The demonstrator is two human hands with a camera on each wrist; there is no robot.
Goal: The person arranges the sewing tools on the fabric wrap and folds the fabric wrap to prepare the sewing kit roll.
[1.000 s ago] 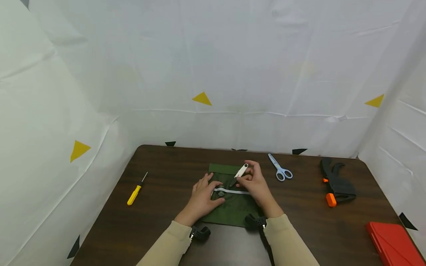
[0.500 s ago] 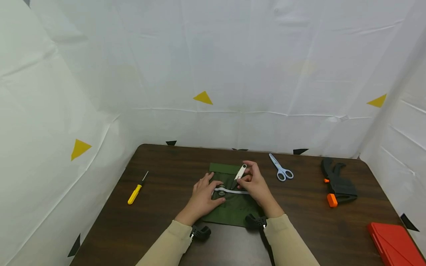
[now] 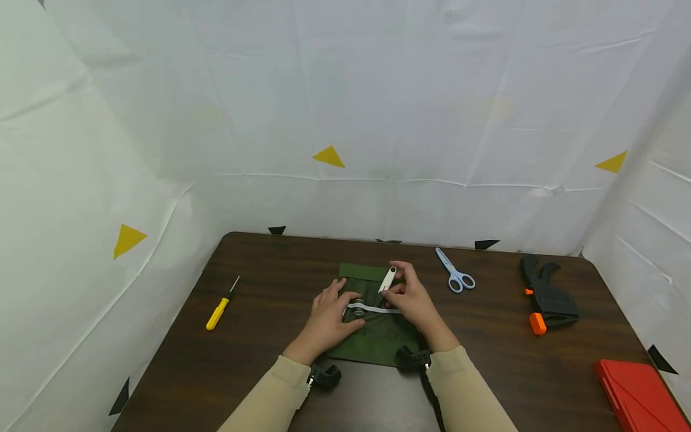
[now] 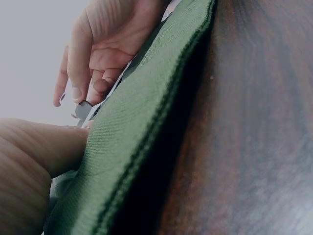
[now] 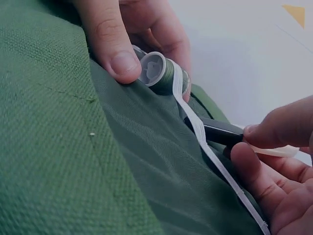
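A green cloth kit (image 3: 372, 348) lies on the table, crossed by a white elastic band (image 3: 372, 309). A thread spool (image 3: 358, 308) sits under the band; the right wrist view shows green thread on it. My left hand (image 3: 326, 324) rests on the cloth with fingers spread, its thumb (image 5: 122, 61) beside the spool. My right hand (image 3: 414, 300) pinches a small tool with a white handle (image 3: 387, 279), holed at its end, and a dark front part (image 5: 222, 131). That dark part passes beneath the band, its tip hidden. The tool's exact kind cannot be told.
A yellow screwdriver (image 3: 218, 312) lies to the left. Light-blue scissors (image 3: 455, 273) are at the back, right of the cloth. Farther right are a black and orange clamp (image 3: 549, 300) and a red case (image 3: 642, 390). White sheeting (image 3: 388, 108) encloses the table's far side.
My right hand has shifted slightly left with the white-handled tool, and its dark part shows less above the cloth in the head view. My left hand has stayed in place.
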